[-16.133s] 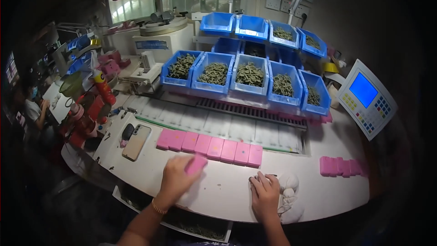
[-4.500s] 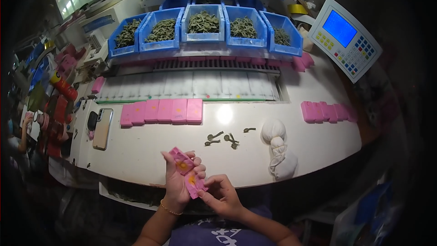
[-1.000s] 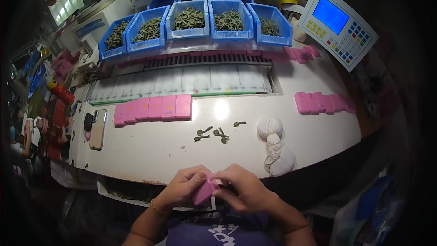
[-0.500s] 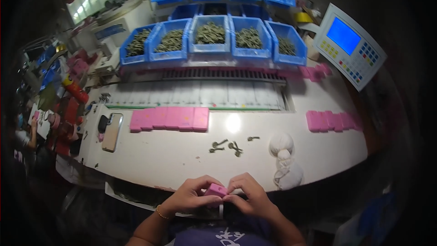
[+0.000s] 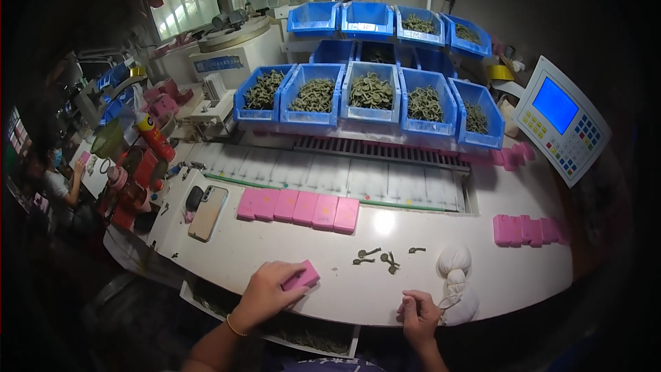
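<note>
My left hand [image 5: 267,289] grips a pink block [image 5: 303,275] with thumb and fingers, just above the table's front edge. My right hand [image 5: 418,313] is closed, its fingers curled in beside a tied white cloth bag [image 5: 460,303]; whether anything is in them is hidden. Between and beyond my hands lie several small grey-green pieces [image 5: 390,262] with round heads and short stems. Farther back, a row of pink blocks [image 5: 297,208] stands pressed together. A shorter pink row [image 5: 526,230] sits at the right.
Blue bins [image 5: 372,89], most with grey-green pieces, are stacked at the back. A control panel [image 5: 559,121] with a blue screen leans in at right. A phone [image 5: 208,213] lies at left. An open drawer [image 5: 310,339] sits below the edge. Another person [image 5: 60,182] is far left.
My hands have come apart. The left has carried the pink block up and left over the table; the right has let go of it and moved right, near the bag. The view has shifted.
</note>
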The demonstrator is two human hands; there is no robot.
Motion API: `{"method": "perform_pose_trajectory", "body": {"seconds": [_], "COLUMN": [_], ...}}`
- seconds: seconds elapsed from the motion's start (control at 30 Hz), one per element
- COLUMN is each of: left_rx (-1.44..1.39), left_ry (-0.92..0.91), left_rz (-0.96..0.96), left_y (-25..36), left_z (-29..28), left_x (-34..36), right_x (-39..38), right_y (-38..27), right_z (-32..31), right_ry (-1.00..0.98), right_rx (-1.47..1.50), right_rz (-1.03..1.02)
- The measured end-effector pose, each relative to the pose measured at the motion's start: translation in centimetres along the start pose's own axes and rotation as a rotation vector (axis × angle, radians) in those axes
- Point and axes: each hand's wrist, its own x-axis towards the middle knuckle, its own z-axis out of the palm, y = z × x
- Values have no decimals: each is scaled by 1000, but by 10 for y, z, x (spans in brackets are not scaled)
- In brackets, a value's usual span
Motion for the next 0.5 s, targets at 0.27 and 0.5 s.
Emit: {"method": "perform_pose_trajectory", "body": {"seconds": [0.27,0.5], "left_rx": [148,408], "left_ry": [580,453], "left_rz": [-88,-247], "left_y": [-73,-88], "left_z": [1,-3], "left_x": [201,219], "right_x": [7,7], "right_y": [-16,-18], "right_z": [9,9], "right_ry": [50,58], "right_rx": [-448,-456], "right_rz": [-431,-456]}}
